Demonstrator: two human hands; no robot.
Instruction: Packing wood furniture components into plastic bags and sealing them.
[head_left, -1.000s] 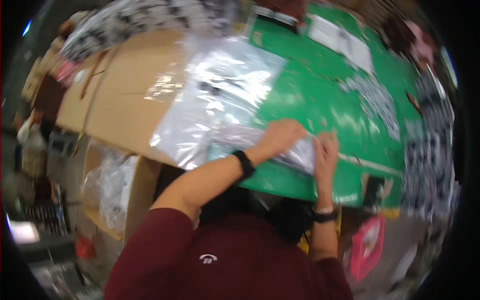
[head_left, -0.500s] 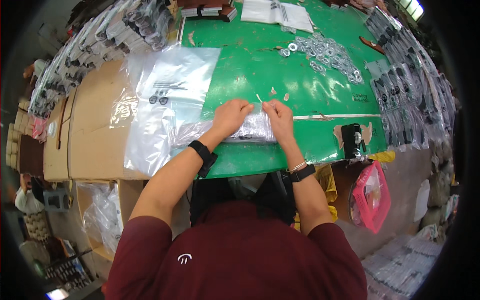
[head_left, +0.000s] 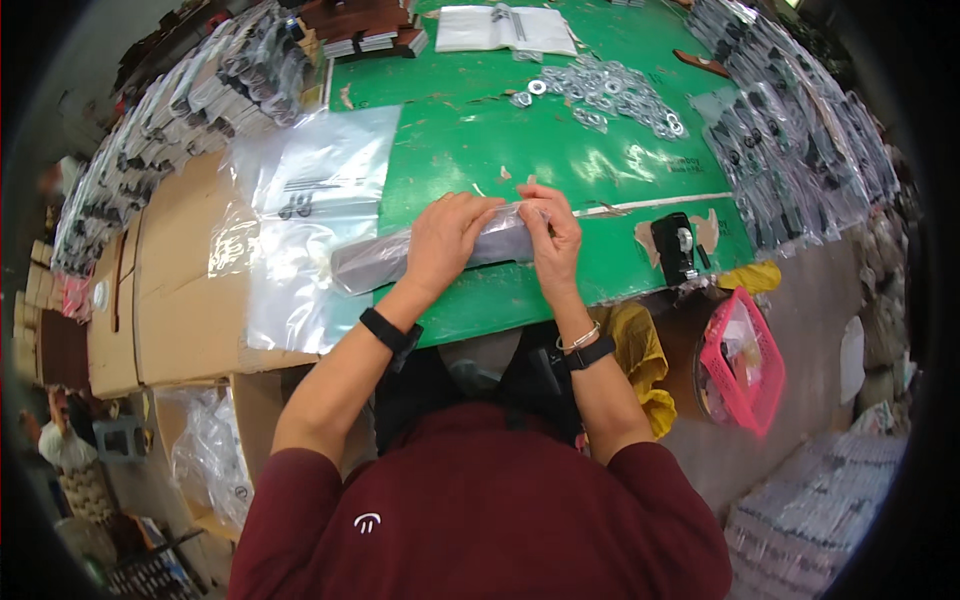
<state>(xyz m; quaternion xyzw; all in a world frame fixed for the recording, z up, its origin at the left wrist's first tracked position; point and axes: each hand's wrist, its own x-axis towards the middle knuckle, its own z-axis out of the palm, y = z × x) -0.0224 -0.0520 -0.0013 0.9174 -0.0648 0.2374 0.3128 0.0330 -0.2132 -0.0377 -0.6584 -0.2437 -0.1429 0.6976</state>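
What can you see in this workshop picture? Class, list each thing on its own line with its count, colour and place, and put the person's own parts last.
Green work table: one, green, centre.
Long clear plastic bag: one, grey-looking, at the table's near edge, under both hands.
Large clear plastic sheets: a few, transparent, left of the table, over the cardboard.
Brown cardboard boxes: several, brown, left.
Silver metal washers: many, silver, far right of the table.
Rows of small packed bags: many, dark and clear, right edge; more at far left.
Pink plastic basket: one, pink, lower right.
Left hand: one, on the bag, black wristband.
Right hand: one, pinching the bag, black wristband and bracelet.
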